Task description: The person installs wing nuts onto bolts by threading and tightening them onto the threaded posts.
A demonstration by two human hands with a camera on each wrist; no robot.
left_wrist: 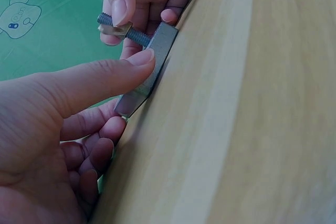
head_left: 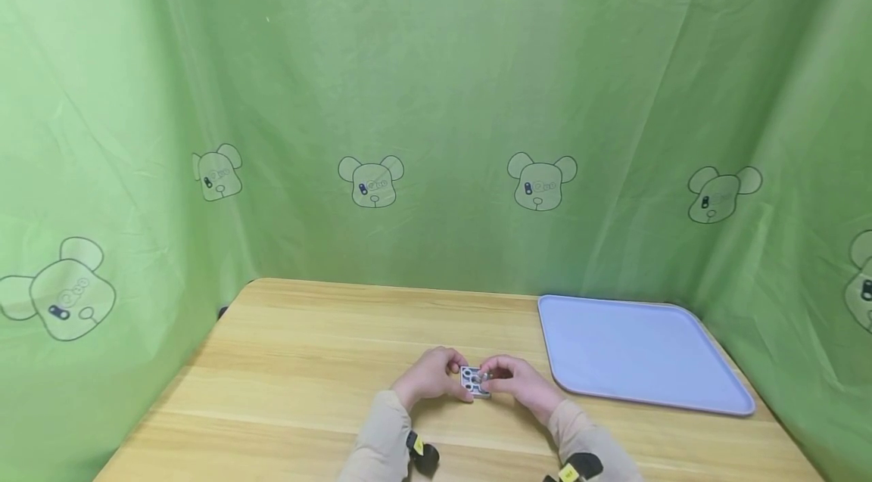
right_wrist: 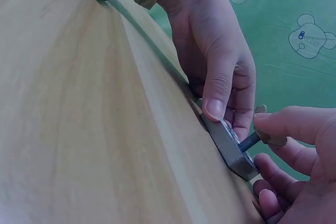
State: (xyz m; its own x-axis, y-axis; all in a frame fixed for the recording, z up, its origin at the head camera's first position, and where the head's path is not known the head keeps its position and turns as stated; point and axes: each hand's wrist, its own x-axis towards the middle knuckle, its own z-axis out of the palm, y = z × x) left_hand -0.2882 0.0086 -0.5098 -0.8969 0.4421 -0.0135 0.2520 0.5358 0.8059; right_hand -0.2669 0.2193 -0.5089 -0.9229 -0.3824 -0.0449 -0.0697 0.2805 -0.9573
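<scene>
A small grey metal block [head_left: 470,384] with round holes in its upper face lies on the wooden table between the two hands. My left hand [head_left: 434,374] grips its side, the thumb pressing one edge and the fingers against the other side. A threaded bolt [left_wrist: 138,37] stands up out of the block near one end. On its shaft sits a brass-coloured wing nut [left_wrist: 116,29], which my right hand [head_left: 523,385] pinches between thumb and finger. In the right wrist view, the right fingers partly hide the wing nut [right_wrist: 275,139].
To the right on the table lies a pale blue tray [head_left: 633,353] with a raised rim. Green curtains [head_left: 443,240] printed with bear heads hang around the back and sides. A black wrist camera [head_left: 425,458] sits on the left sleeve, another on the right.
</scene>
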